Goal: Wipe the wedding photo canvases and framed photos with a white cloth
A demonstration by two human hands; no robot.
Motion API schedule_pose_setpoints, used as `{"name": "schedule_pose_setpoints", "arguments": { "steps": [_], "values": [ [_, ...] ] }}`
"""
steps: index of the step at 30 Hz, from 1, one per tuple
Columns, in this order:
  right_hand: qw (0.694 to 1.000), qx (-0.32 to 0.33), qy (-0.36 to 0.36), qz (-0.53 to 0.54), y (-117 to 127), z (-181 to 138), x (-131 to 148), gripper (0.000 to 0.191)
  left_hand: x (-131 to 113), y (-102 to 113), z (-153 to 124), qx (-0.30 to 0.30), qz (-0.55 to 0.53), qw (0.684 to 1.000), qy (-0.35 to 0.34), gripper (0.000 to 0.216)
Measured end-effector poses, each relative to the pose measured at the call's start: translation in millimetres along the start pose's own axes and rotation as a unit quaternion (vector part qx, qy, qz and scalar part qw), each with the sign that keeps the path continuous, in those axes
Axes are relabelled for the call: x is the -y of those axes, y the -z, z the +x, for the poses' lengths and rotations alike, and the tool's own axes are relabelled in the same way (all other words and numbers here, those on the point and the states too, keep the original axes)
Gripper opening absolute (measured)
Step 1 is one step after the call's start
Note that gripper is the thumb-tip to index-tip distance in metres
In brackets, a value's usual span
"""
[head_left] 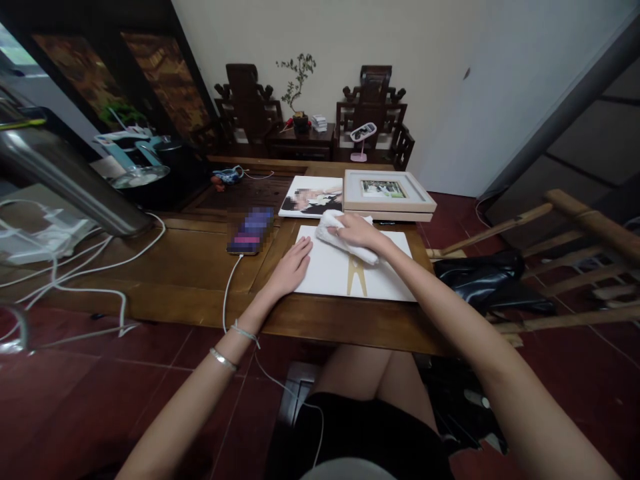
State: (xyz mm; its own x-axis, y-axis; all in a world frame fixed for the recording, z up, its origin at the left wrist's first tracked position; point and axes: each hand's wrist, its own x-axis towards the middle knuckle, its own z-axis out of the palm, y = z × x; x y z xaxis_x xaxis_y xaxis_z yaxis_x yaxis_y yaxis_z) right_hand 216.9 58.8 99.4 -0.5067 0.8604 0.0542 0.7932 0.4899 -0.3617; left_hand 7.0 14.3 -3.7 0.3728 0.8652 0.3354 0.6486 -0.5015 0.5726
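Observation:
A white flat panel [330, 273], the back of a frame with a tan stand strip [357, 277], lies on the low wooden table [200, 267]. My left hand [291, 265] rests flat and open on the panel's left edge. My right hand [356, 231] presses a white cloth [333, 230] onto the panel's far part, fingers closed over it.
Beyond the panel lie a photo print [311, 197] and a stacked wooden picture frame [386, 192]. A phone [251, 231] on a white cable lies to the left. White cables [95, 267] trail at left, a black bag [480, 273] and bamboo chair at right.

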Motion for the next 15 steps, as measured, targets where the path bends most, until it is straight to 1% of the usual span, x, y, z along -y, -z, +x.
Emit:
{"name": "schedule_pose_setpoints", "arguments": {
  "steps": [4,7,11,15],
  "values": [
    [1.000,-0.002,0.004,0.003,1,19,-10,0.029,-1,0,0,-0.001,-0.004,1.000,0.003,0.048],
    [1.000,-0.013,0.010,-0.021,-3,20,-9,0.032,-3,0,0,-0.001,-0.001,1.000,0.005,0.050],
    [0.996,-0.028,0.025,-0.078,-18,-1,8,0.032,-3,1,0,-0.001,0.004,1.000,0.008,0.051],
    [0.985,-0.033,0.070,-0.156,-39,-40,34,0.034,-3,1,0,-0.001,-0.006,1.000,0.001,0.049]
  ]
}}
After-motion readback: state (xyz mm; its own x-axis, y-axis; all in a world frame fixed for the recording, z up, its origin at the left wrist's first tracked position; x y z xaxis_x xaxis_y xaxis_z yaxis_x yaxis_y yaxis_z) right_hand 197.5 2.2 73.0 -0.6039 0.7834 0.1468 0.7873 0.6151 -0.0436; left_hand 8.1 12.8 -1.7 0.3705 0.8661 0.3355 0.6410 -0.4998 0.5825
